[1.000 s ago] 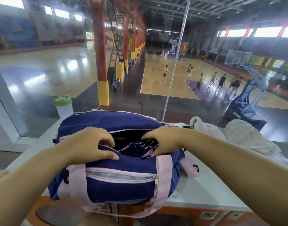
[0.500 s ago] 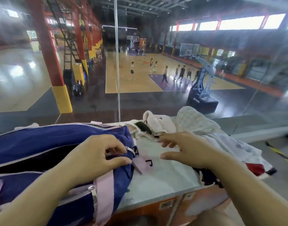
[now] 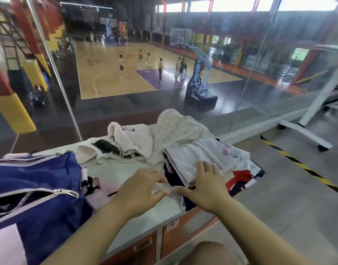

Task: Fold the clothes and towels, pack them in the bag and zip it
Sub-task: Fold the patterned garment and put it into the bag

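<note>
Left hand (image 3: 139, 185): thumb and fingers pinch the pale near edge of the stack of clothes (image 3: 208, 159)
Right hand (image 3: 202, 186): fingers straight and spread, resting flat on top of the same stack, grasping nothing
Stack location: right end of the counter (image 3: 154, 213), with its near corner hanging over the edge
Stack handling: thin, limp, light fabric; the layers probably slide on one another, so support from below with a flat hand on top rather than lift by one edge
Towels: a pink towel (image 3: 133, 138) and a cream towel (image 3: 177, 127) lie crumpled behind the stack, unfolded; judged thicker and bulkier, best taken by two corners
Bag (image 3: 40, 178): blue with pink trim, at the left end of the counter, soft-sided and sagging; the zip is open and the zip pull (image 3: 62, 192) lies on the near lip
Bag contents: dark cloth with pale marks shows in the mouth; fill level cannot be told
Bag handling: the mouth likely collapses; hold one lip up while loading
</note>
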Demonstrator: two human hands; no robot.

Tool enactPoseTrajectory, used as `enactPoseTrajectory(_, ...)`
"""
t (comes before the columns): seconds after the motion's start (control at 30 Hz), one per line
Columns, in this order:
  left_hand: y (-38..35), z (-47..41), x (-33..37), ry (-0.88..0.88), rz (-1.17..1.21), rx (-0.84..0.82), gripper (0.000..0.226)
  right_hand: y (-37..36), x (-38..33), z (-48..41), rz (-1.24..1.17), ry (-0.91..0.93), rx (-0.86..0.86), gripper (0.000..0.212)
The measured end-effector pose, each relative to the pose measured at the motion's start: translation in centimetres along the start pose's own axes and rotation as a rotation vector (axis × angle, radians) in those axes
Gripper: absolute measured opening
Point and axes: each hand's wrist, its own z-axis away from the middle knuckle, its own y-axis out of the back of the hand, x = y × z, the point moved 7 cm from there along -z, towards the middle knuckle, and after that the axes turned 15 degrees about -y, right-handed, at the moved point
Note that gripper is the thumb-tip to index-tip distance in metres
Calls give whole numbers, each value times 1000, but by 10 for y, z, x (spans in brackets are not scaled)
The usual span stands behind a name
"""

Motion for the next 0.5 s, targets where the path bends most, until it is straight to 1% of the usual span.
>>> enactPoseTrajectory(0.07, -5, -12, -4, -31, -44, 15, 29, -21, -6, -5, 69, -26, -62, 120)
enactPoseTrajectory(0.17, -11, -26, -10, -70, -99, 8, 39, -36, -9, -13, 178, -33, -48, 113)
enactPoseTrajectory(0.27, -14, -38, -12, -142, -167, -4, 54, -35, -5, -20, 247, 21, 47, 91)
enactPoseTrajectory(0.37, -21, -51, -10, -269, -282, -26, 73, -28, 5, -24, 217, 132, 123, 66)
enactPoseTrajectory(0.5, -51, -68, -2, -424, -397, -161, 95, -15, 27, -25, 129, 263, 133, 52)
